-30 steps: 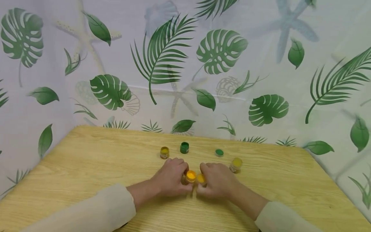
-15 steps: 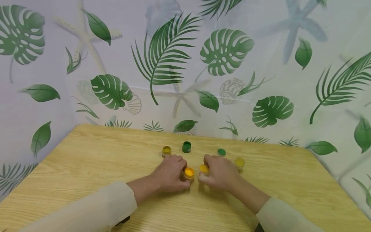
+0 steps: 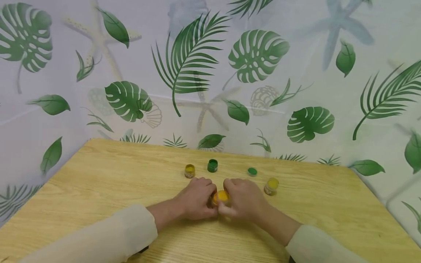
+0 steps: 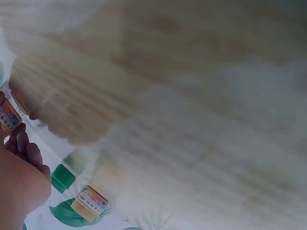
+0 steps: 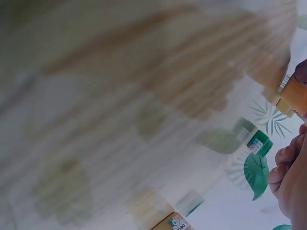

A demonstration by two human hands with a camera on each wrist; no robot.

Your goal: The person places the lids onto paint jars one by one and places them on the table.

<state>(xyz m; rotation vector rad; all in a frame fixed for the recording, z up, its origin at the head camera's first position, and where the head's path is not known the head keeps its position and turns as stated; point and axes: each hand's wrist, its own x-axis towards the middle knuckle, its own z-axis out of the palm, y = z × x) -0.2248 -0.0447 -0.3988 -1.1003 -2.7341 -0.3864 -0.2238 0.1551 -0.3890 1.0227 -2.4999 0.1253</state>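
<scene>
In the head view my left hand (image 3: 198, 199) grips a small orange-yellow paint jar (image 3: 215, 201) near the middle of the table. With thumb and fingers, my right hand (image 3: 245, 198) pinches the jar's yellow-orange lid (image 3: 223, 196), which sits over the mouth of the jar. Whether the lid is seated cannot be told, since fingers hide its edges. The left wrist view has the labelled jar (image 4: 8, 117) between the left fingers (image 4: 33, 153). At the right edge of the right wrist view, orange plastic (image 5: 293, 96) shows beside the right fingers (image 5: 285, 158).
Behind the hands stand an open ochre paint jar (image 3: 189, 171) and an open green paint jar (image 3: 212, 166). A green lid (image 3: 252, 171) lies to their right. Another yellow-topped jar (image 3: 271, 186) stands beyond the right hand. A leaf-patterned cloth (image 3: 210, 73) borders the wooden table (image 3: 115, 171).
The right hand moved left, bringing the lid from beside the jar to over its mouth. The left hand kept its grip on the jar. The head view shifted slightly.
</scene>
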